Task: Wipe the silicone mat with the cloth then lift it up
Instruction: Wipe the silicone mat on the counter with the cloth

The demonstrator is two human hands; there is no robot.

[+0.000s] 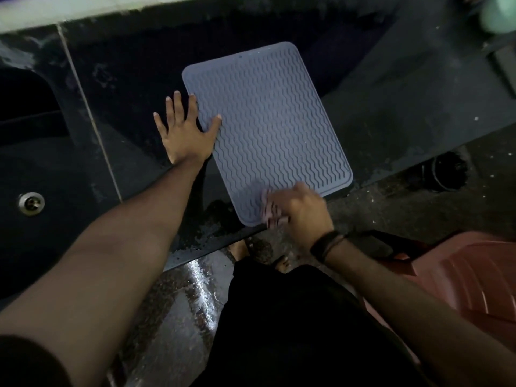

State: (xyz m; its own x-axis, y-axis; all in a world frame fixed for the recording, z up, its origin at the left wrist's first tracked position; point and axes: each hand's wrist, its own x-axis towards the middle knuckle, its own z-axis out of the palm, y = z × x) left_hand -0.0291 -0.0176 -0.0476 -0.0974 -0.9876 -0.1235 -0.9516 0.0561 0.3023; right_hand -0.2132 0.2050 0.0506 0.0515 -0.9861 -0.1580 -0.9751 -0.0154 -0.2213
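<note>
A grey-blue silicone mat [268,124] with a wavy ribbed pattern lies flat on the dark countertop, its near end at the counter's front edge. My left hand [185,131] rests flat with fingers spread on the counter beside the mat's left edge, thumb on the mat. My right hand [298,209] is closed on a small, blurred cloth [272,212] pressed on the mat's near corner.
The dark wet countertop [405,115] runs left to a sink with a round drain [31,203]. A reddish plastic chair [472,277] stands at the right. Wet floor and my feet show below the counter edge. A pale green object [499,12] is at the top right.
</note>
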